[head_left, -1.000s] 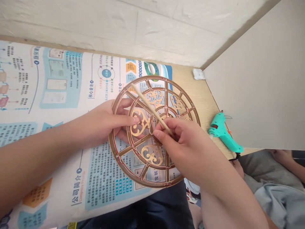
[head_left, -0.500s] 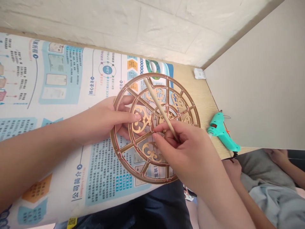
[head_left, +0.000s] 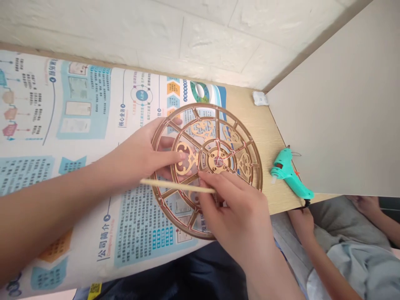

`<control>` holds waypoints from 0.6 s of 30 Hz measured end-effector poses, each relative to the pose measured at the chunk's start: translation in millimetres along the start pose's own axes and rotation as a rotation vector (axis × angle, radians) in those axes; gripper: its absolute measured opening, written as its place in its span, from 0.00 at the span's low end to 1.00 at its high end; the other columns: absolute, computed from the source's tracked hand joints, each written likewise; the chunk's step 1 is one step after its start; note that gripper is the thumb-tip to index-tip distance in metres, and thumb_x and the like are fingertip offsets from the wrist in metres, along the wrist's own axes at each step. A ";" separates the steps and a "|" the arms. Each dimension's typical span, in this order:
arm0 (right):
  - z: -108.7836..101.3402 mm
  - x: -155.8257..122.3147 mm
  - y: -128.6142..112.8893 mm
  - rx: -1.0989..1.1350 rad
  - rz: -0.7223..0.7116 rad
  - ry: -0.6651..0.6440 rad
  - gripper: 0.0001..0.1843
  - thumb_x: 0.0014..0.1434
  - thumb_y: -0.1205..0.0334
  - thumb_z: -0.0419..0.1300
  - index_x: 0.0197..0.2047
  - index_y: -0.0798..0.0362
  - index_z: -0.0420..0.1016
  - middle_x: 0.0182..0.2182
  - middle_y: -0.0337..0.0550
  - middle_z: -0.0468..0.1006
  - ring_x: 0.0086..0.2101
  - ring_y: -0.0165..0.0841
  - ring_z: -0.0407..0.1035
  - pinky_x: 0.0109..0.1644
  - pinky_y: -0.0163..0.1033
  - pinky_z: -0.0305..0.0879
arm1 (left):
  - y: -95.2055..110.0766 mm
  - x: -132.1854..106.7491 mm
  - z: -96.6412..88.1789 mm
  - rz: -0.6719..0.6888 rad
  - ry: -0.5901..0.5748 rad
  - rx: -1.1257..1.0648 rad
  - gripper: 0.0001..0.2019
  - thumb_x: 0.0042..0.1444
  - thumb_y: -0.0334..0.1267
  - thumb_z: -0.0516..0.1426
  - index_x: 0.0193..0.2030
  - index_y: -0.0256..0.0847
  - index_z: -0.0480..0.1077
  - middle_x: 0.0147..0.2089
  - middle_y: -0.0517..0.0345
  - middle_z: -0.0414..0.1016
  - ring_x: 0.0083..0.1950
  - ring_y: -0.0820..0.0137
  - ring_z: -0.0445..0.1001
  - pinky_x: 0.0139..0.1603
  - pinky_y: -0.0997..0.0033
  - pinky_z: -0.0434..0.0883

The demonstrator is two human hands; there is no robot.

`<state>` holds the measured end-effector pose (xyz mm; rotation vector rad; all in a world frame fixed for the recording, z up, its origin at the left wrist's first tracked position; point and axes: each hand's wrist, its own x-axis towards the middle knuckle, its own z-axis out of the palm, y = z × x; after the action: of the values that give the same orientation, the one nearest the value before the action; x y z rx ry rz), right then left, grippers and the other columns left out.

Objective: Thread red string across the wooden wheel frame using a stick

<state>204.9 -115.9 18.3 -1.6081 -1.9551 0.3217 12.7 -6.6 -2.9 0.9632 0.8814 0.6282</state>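
Observation:
A round golden-brown wheel frame (head_left: pixel 207 112) with spokes, scroll ornaments and thin red wires faces me above the printed sheet. My left hand (head_left: pixel 156 152) grips its left side, thumb on a scroll ornament (head_left: pixel 184 159) and fingers behind the openings. Across the lower part of the wheel, my right hand (head_left: pixel 237 208) has a thin wooden stick (head_left: pixel 178 185) tucked in its fingers, pointing left. Its thumb and index fingertip meet at a spoke near the inner ring; I cannot tell whether they pinch a wire there. The hand covers the wheel's lower right.
A teal glue gun (head_left: pixel 290 173) lies on the wooden table (head_left: pixel 243 112) to the right, beside a grey panel (head_left: pixel 337 100). A small white packet (head_left: pixel 260 98) sits at the panel's corner. The printed sheet (head_left: pixel 112 104) covers the left side. Another person's arm (head_left: pixel 321 254) is at lower right.
The stick in my right hand has swung from pointing up across the wheel to pointing left. The right hand has shifted slightly lower, exposing the wheel's hub. My left hand keeps its hold.

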 end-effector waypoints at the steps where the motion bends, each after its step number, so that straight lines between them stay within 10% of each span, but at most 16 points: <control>1: -3.1 2.4 2.6 0.050 0.040 -0.011 0.14 0.68 0.71 0.57 0.46 0.55 0.86 0.31 0.42 0.80 0.28 0.30 0.71 0.31 0.37 0.64 | -1.1 -1.5 1.3 0.034 0.070 0.048 0.50 0.45 0.39 0.79 0.72 0.53 0.62 0.54 0.49 0.79 0.45 0.55 0.84 0.34 0.70 0.86; 9: -18.1 21.7 11.7 0.064 0.213 -0.195 0.10 0.66 0.68 0.59 0.33 0.54 0.79 0.23 0.36 0.67 0.25 0.28 0.60 0.32 0.36 0.59 | -12.1 -13.6 14.6 0.153 0.209 0.269 0.55 0.49 0.49 0.79 0.77 0.67 0.53 0.70 0.55 0.69 0.56 0.56 0.82 0.44 0.72 0.86; 18: -13.9 22.6 8.8 0.024 0.302 -0.276 0.06 0.64 0.68 0.57 0.34 0.52 0.71 0.22 0.35 0.65 0.24 0.30 0.57 0.31 0.38 0.52 | -10.6 -16.3 24.9 0.209 0.311 0.456 0.57 0.43 0.52 0.82 0.75 0.55 0.58 0.64 0.50 0.69 0.48 0.63 0.78 0.44 0.71 0.79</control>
<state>217.7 -94.6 31.2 -1.9295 -1.8884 0.7180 26.5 -34.8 0.5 1.4048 1.2426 0.7865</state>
